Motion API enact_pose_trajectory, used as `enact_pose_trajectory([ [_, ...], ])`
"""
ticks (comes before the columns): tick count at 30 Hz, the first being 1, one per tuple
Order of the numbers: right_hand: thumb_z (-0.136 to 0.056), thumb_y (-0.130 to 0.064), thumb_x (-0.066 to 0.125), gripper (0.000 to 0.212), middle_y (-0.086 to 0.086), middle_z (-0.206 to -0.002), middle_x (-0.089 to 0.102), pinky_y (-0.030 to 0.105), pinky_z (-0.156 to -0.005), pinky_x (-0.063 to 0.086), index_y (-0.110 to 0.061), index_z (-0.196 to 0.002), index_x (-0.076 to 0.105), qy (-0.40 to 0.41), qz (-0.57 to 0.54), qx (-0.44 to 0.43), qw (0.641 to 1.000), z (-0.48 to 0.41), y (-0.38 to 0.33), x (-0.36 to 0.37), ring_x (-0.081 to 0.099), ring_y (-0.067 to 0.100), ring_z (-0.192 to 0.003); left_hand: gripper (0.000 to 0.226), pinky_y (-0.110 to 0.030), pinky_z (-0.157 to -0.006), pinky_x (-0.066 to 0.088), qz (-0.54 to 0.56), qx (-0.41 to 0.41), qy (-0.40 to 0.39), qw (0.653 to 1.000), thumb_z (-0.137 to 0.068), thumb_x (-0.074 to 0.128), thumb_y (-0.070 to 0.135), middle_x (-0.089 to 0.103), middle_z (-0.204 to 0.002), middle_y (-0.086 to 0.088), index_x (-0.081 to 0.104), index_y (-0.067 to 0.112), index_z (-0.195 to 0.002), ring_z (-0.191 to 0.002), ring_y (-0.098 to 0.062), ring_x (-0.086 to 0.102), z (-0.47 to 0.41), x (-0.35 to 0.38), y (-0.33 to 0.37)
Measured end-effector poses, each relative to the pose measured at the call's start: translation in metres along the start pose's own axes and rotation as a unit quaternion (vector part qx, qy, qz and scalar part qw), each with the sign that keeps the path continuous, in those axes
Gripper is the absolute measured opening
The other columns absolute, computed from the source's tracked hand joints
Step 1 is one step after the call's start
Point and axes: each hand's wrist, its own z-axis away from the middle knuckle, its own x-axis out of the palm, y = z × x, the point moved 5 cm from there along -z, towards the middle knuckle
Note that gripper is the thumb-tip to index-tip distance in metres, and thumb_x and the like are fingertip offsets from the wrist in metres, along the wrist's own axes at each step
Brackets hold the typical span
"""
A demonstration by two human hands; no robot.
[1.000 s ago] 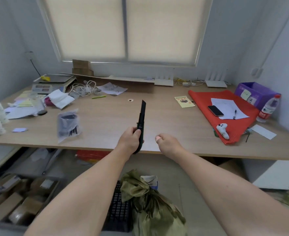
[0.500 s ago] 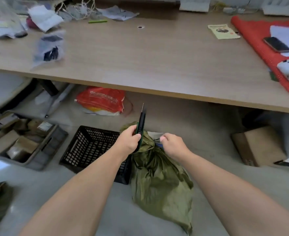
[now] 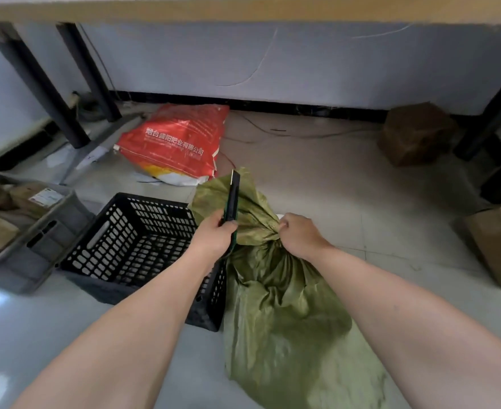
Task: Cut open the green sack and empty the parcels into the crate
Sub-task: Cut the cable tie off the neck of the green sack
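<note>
From my feed the counter (image 3: 243, 8) shows only as its wooden front edge along the top, with dark legs dropping to a pale tiled floor (image 3: 346, 202). The biggest thing on that floor is the green sack (image 3: 284, 314), which stands just right of centre, its body wrinkled and full, its neck bunched tight and its loose top flaring up and away from me. Touching its left side is the black crate (image 3: 137, 249), an open lattice box whose inside I see as bare. Left of the crate sits a grey bin (image 3: 36, 252) with brown cartons inside it. Behind the crate and sack, near the wall, a red printed bag (image 3: 175, 143) lies flat. At the right edge I see part of a cardboard box (image 3: 500, 246), and farther back a brown wrapped bundle (image 3: 417, 134). My right hand (image 3: 299, 236) is closed in a fist around the gathered neck of the sack. My left hand (image 3: 213, 237) is curled shut on the handle of a utility knife (image 3: 232, 199), which points up and away, its tip lying over the flared sack top. I cannot tell whether the blade touches the fabric.
</note>
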Motion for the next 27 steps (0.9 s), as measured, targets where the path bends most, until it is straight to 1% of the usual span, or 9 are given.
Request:
enact_pose_trajectory([
  [2, -0.096, -0.012, 0.041, 0.029, 0.012, -0.115, 0.067, 0.035, -0.091, 0.050, -0.009, -0.112, 0.066, 0.014, 0.059, 0.003, 0.998, -0.012, 0.012, 0.011, 0.062, 0.034, -0.107, 0.042, -0.046, -0.104, 0.044, -0.010, 0.014, 0.015, 1.000, -0.096, 0.050, 0.043, 0.064, -0.124, -0.004, 0.056, 0.022, -0.132, -0.115, -0.026, 0.059, -0.010, 0.002, -0.014],
  [5, -0.097, -0.012, 0.041, 0.028, 0.016, -0.114, 0.066, 0.040, -0.089, 0.053, -0.006, -0.115, 0.062, -0.008, 0.101, -0.003, 0.995, -0.021, 0.028, 0.035, 0.061, 0.036, -0.106, 0.042, -0.048, -0.096, 0.049, -0.051, 0.034, 0.011, 0.998, -0.090, 0.048, 0.056, 0.069, -0.106, -0.002, 0.061, 0.025, -0.114, -0.100, -0.024, 0.066, -0.020, 0.008, -0.035],
  [10, -0.096, -0.024, 0.050, 0.030, 0.017, -0.122, 0.061, 0.039, -0.091, 0.051, -0.008, -0.120, 0.059, -0.008, 0.118, -0.011, 0.993, -0.028, 0.057, 0.060, 0.055, 0.037, -0.114, 0.026, -0.042, -0.082, 0.056, -0.115, 0.029, -0.027, 0.993, -0.095, 0.050, 0.046, 0.070, -0.086, -0.006, 0.058, 0.022, -0.089, -0.078, -0.019, 0.070, -0.024, 0.027, -0.065],
  [13, -0.098, -0.031, 0.052, 0.036, 0.016, -0.126, 0.057, 0.038, -0.090, 0.048, -0.008, -0.126, 0.055, -0.007, 0.098, 0.015, 0.995, -0.046, 0.067, 0.063, 0.053, 0.035, -0.118, 0.024, -0.034, -0.072, 0.055, -0.136, 0.026, -0.039, 0.990, -0.098, 0.048, 0.041, 0.069, -0.088, -0.007, 0.056, 0.019, -0.091, -0.076, -0.018, 0.071, -0.034, 0.038, -0.078],
  [18, -0.094, -0.037, 0.060, 0.049, 0.017, -0.127, 0.056, 0.043, -0.091, 0.052, -0.010, -0.133, 0.049, 0.000, 0.087, 0.027, 0.996, -0.079, 0.068, 0.074, 0.056, 0.036, -0.114, 0.024, -0.025, -0.056, 0.045, -0.163, 0.040, -0.024, 0.985, -0.100, 0.045, 0.039, 0.067, -0.085, -0.004, 0.054, 0.019, -0.092, -0.070, -0.011, 0.067, -0.042, 0.054, -0.094],
  [21, -0.090, -0.039, 0.066, 0.078, 0.019, -0.142, 0.045, 0.048, -0.103, 0.045, -0.012, -0.151, 0.025, -0.026, 0.057, 0.071, 0.996, -0.093, 0.069, 0.091, 0.046, 0.039, -0.132, 0.025, -0.022, -0.052, 0.043, -0.150, 0.037, -0.021, 0.988, -0.101, 0.044, 0.038, 0.067, -0.086, -0.007, 0.054, 0.016, -0.094, -0.068, -0.010, 0.063, -0.044, 0.060, -0.097],
  [23, -0.086, -0.042, 0.070, 0.091, 0.017, -0.139, 0.050, 0.049, -0.104, 0.044, -0.014, -0.154, 0.016, -0.015, 0.021, 0.108, 0.994, -0.099, 0.069, 0.097, 0.048, 0.037, -0.131, 0.024, -0.012, -0.048, 0.041, -0.150, 0.039, -0.029, 0.987, -0.101, 0.045, 0.036, 0.066, -0.088, -0.008, 0.053, 0.014, -0.094, -0.069, -0.010, 0.064, -0.047, 0.062, -0.099],
  [25, -0.086, -0.044, 0.070, 0.077, 0.012, -0.131, 0.057, 0.048, -0.103, 0.044, -0.015, -0.146, 0.032, 0.005, 0.021, 0.135, 0.991, -0.102, 0.073, 0.102, 0.051, 0.033, -0.126, 0.023, -0.010, -0.048, 0.041, -0.156, 0.043, -0.046, 0.986, -0.101, 0.045, 0.035, 0.065, -0.089, -0.005, 0.051, 0.015, -0.092, -0.073, -0.010, 0.067, -0.051, 0.062, -0.102],
  [27, -0.088, -0.048, 0.065, 0.055, 0.009, -0.128, 0.058, 0.046, -0.102, 0.042, -0.017, -0.131, 0.049, 0.010, 0.029, 0.134, 0.990, -0.101, 0.075, 0.103, 0.051, 0.032, -0.124, 0.022, -0.017, -0.055, 0.047, -0.156, 0.041, -0.057, 0.985, -0.101, 0.045, 0.035, 0.064, -0.090, -0.004, 0.051, 0.016, -0.093, -0.074, -0.010, 0.070, -0.053, 0.059, -0.105],
])
